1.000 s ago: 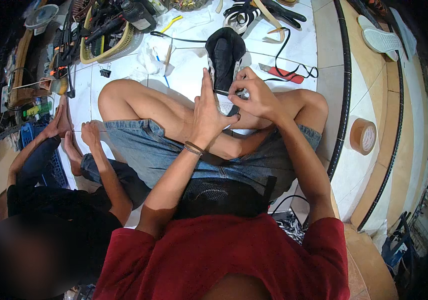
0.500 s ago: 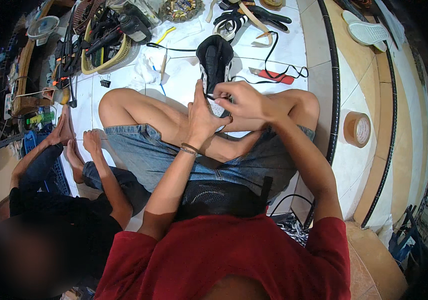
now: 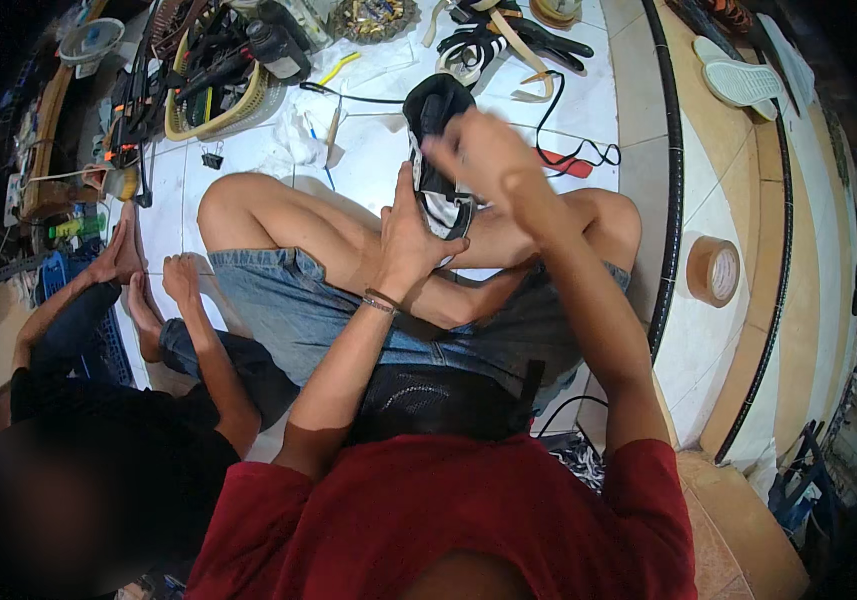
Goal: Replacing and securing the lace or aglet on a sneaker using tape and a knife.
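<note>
My left hand (image 3: 411, 238) grips a black and white shoe (image 3: 430, 95) over my crossed legs, fingers along its left side and thumb across its near end. My right hand (image 3: 488, 170) is raised over the shoe's upper right, smeared by motion, so what its fingers hold is unclear. A black lace (image 3: 598, 152) loops on the white tiles to the right, partly over a red-handled utility knife (image 3: 573, 168). Beyond the shoe lie black and white footwear pieces with pale straps (image 3: 473, 55); a yellow tool (image 3: 338, 68) and white crumpled paper (image 3: 288, 145) are to the left.
A co-worker's hand (image 3: 181, 278) and legs are close at my left. A basket of tools (image 3: 203, 128), a bottle (image 3: 283, 55) and a full ashtray (image 3: 368, 20) stand at the back left. A tape roll (image 3: 713, 270) and white-soled shoes (image 3: 733, 78) are on the step at right.
My right hand has lifted quickly from the shoe's lacing, moving up and away from where its fingers were pinched. My left hand keeps its grip on the shoe.
</note>
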Tool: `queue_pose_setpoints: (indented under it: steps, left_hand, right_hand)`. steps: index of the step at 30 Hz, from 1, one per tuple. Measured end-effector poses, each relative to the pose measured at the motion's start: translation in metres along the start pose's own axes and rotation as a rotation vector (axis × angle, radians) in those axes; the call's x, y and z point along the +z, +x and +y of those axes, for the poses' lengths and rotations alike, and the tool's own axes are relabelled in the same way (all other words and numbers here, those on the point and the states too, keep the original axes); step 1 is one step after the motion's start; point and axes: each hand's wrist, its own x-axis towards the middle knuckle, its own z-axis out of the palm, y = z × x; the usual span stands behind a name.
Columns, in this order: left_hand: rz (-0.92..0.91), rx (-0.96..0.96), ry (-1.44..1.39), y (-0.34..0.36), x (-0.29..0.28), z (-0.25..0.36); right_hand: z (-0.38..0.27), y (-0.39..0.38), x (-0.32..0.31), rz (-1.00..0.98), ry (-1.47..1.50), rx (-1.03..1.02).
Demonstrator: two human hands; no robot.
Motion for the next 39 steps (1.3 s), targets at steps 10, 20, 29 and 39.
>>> queue_pose_setpoints:
  steps: [10, 20, 29, 39]
  left_hand:
    - [0.03, 0.079, -0.06, -0.002, 0.003, -0.007]
    - [0.046, 0.058, 0.04, 0.001, 0.0, 0.001]
    - [0.018, 0.048, 0.041, -0.002, -0.001, 0.001]
    - [0.09, 0.183, -0.021, 0.001, 0.003, -0.008]
  right_hand:
    - [0.025, 0.055, 0.04, 0.253, -0.17, 0.139]
    - [0.05, 0.141, 0.008, 0.344, 0.242, -0.212]
    - [0.069, 0.226, -0.033, 0.316, 0.214, -0.14]
    - [0.051, 0.223, -0.052, 0.077, 0.038, -0.238]
